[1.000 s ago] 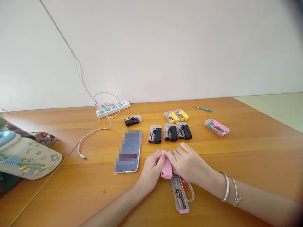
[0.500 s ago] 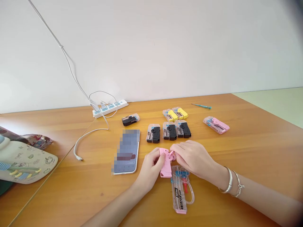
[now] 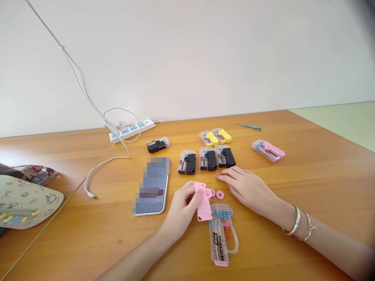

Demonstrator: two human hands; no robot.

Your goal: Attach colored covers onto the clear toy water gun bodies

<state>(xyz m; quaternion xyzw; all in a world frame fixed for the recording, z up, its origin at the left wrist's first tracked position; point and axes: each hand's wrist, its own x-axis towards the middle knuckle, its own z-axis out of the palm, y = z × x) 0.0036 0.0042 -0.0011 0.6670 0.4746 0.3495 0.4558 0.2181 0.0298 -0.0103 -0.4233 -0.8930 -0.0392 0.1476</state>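
My left hand (image 3: 184, 206) is closed on a pink plastic toy piece (image 3: 203, 201) near the middle of the wooden table (image 3: 307, 179). Two small pink discs (image 3: 216, 193) lie on the table just right of that piece. My right hand (image 3: 247, 186) rests flat beside the discs with its fingers stretched out, holding nothing. A clear toy water gun body (image 3: 220, 237) with a red trigger lies right below the pink piece.
Behind the hands stand three black-and-clear toy guns (image 3: 206, 159), two yellow ones (image 3: 216, 137), another black one (image 3: 158, 144) and a pink one (image 3: 268, 150). A phone (image 3: 152, 186) lies left, near a cable (image 3: 99, 168), power strip (image 3: 131, 131), small screwdriver (image 3: 249, 126) and patterned bag (image 3: 23, 201).
My right hand has let go of the pink piece and moved right, flat on the table. Two pink discs now lie beside the piece. The view has tilted slightly.
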